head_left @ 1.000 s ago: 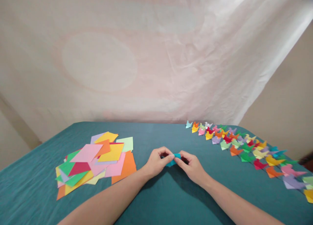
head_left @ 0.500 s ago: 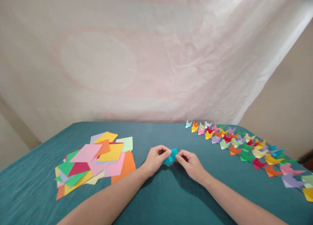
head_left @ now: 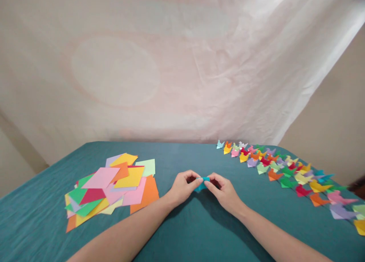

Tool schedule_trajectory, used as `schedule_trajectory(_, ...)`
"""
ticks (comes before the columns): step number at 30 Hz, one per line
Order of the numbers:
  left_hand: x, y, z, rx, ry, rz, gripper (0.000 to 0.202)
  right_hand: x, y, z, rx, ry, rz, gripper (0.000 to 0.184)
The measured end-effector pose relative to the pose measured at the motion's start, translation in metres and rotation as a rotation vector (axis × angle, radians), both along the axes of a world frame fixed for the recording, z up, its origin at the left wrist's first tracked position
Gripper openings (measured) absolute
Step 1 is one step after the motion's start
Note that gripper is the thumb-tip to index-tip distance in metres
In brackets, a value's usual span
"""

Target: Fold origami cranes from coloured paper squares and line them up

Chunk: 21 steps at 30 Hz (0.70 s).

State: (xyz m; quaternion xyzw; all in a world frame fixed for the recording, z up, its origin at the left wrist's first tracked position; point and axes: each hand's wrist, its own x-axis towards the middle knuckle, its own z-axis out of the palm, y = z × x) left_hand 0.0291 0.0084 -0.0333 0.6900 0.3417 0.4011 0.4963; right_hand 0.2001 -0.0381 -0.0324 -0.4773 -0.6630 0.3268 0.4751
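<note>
A small folded piece of blue paper [head_left: 202, 183] is pinched between both my hands, just above the teal tablecloth [head_left: 182, 231] at the table's middle. My left hand [head_left: 184, 188] grips its left end with thumb and fingertips. My right hand [head_left: 224, 191] grips its right end the same way, fingers curled. Most of the paper is hidden by my fingers.
A loose pile of coloured paper squares [head_left: 110, 186] lies at the left. Several folded paper birds [head_left: 285, 170] in many colours stand in rows along the right side, running toward the near right edge. A pale cloth backdrop [head_left: 171, 64] hangs behind the table.
The blue paper showed as a wider flat shape half a second ago; now it is narrower, folded in between my fingertips. Both hands have stayed in nearly the same place.
</note>
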Motion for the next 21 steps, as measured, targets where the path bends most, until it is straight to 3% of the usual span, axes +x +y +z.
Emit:
schedule_trajectory(8,-0.0011,-0.0021,0.0044,0.228,0.075,0.144,0.021,0.0049,0.0087,-0.0082,-0.029,0.158,-0.176,0.034)
schedule_trajectory(21,-0.0009,-0.0058,0.0076,0.36,0.087,0.119,0.027,0.0069,0.01,-0.0093,0.054,0.11,-0.235,0.034)
